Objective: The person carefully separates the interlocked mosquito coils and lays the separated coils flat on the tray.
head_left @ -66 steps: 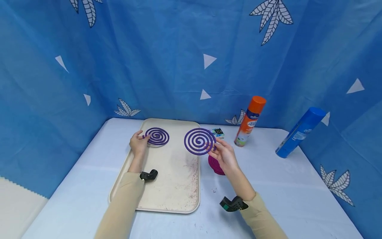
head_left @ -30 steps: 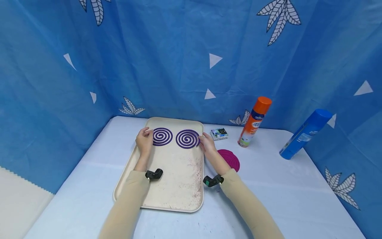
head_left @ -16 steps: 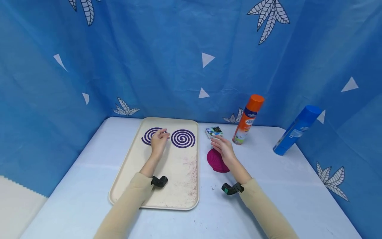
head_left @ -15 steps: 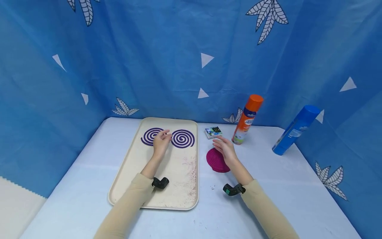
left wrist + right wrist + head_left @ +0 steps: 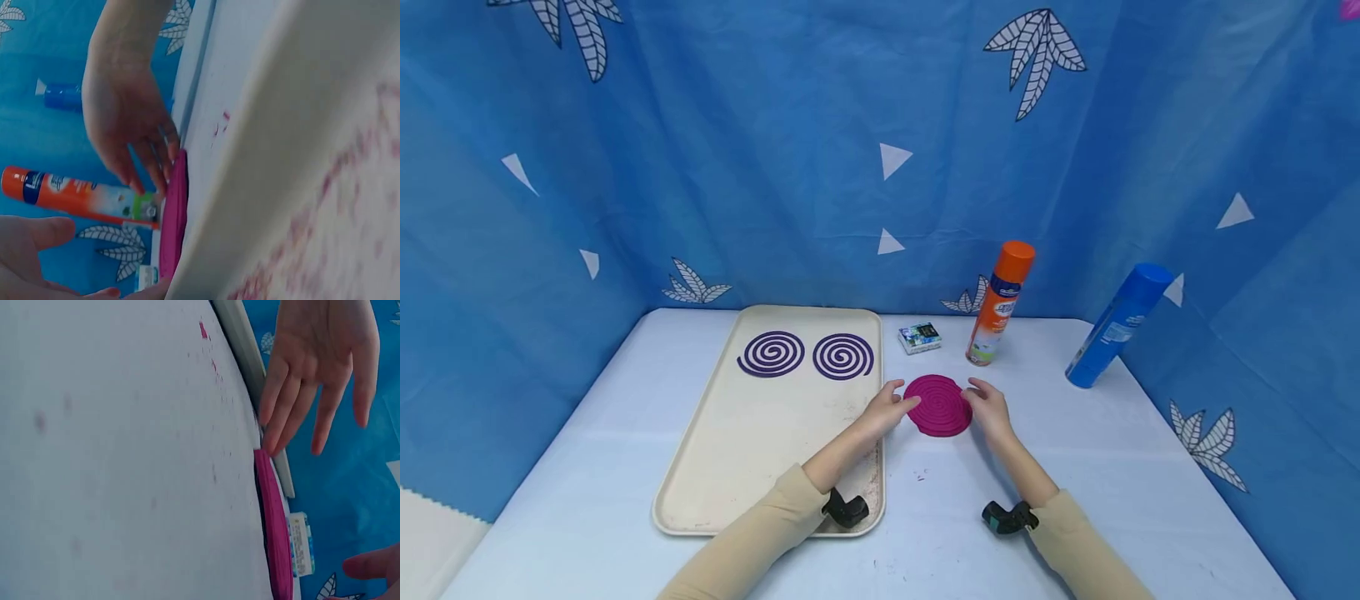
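A magenta mosquito coil (image 5: pixel 937 406) lies flat on the table, right of the tray. My left hand (image 5: pixel 880 414) is at the coil's left edge, thumb and fingers spread apart. On the opposite side my right hand (image 5: pixel 989 409) is at the coil's edge, fingers loosely bent. The left wrist view shows the magenta coil (image 5: pixel 175 215) edge-on, with the right hand's (image 5: pixel 128 109) fingertips close to its rim. In the right wrist view the left hand's (image 5: pixel 322 362) fingers are extended near the coil. Two purple mosquito coils, a left one (image 5: pixel 772 354) and a right one (image 5: pixel 844 357), lie side by side.
Both purple coils are at the far end of a cream tray (image 5: pixel 752 450). Behind the magenta coil sits a small box (image 5: pixel 919 337). An orange spray can (image 5: pixel 996 308) and a blue spray can (image 5: pixel 1116 329) stand at the back right. Blue curtains (image 5: pixel 775 167) enclose the table.
The right purple coil was lowered onto the tray and let go. The left hand left the other purple coil and crossed rightward to the magenta one; the right hand moved to it too.
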{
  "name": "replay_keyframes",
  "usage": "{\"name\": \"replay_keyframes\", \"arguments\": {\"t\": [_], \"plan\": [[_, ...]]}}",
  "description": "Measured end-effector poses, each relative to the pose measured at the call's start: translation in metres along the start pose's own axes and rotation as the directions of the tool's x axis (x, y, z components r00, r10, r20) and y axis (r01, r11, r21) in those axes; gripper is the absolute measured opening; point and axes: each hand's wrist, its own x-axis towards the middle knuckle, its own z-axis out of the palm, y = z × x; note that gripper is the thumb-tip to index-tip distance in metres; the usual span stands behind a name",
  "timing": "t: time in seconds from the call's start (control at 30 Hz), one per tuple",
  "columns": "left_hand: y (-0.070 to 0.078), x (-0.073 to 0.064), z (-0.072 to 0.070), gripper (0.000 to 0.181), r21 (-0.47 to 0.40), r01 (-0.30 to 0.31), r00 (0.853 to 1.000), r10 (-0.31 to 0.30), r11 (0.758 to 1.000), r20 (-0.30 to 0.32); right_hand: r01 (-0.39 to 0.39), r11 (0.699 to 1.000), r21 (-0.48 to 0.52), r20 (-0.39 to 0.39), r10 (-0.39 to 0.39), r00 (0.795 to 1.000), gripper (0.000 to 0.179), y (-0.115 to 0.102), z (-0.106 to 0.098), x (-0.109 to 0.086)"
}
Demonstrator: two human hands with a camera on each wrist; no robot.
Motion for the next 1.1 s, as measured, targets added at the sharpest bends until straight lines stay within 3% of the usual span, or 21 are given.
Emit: {"name": "replay_keyframes", "arguments": {"t": [0.1,0.23,0.47,0.6,0.8,1.0,1.1], "plan": [[0.001,0.000,0.008,0.063,-0.022,-0.003,1.000,0.003,1.000,-0.018,0.010,1.000,-0.002,-0.004,-0.010,1.000,0.043,0.001,0.002,-0.001],[0.001,-0.002,0.008,0.060,-0.105,0.001,0.999,-0.006,0.994,-0.050,-0.006,0.999,0.049,-0.010,0.006,1.000,0.041,-0.004,0.003,-0.001],[-0.001,0.000,0.010,0.054,-0.198,-0.004,0.999,-0.007,0.980,-0.054,-0.061,0.984,0.165,-0.005,0.063,0.998,0.053,0.002,-0.007,0.001],[-0.003,0.001,0.012,0.053,-0.227,-0.002,0.997,-0.015,0.974,-0.070,-0.085,0.974,0.208,0.039,0.079,0.996,0.052,0.008,-0.011,0.002],[-0.006,0.003,0.011,0.048,-0.241,-0.016,0.989,-0.020,0.970,-0.143,-0.120,0.965,0.233,0.101,0.099,0.990,0.052,0.004,-0.012,0.001],[-0.006,0.002,0.003,0.041,-0.230,-0.058,0.983,0.015,0.972,-0.185,-0.166,0.923,0.346,0.136,0.126,0.983,0.057,-0.012,-0.012,-0.004],[-0.004,0.000,-0.009,0.042,-0.221,-0.110,0.978,0.067,0.969,-0.196,-0.173,0.895,0.412,0.138,0.127,0.982,0.057,-0.025,-0.012,-0.009]]}}
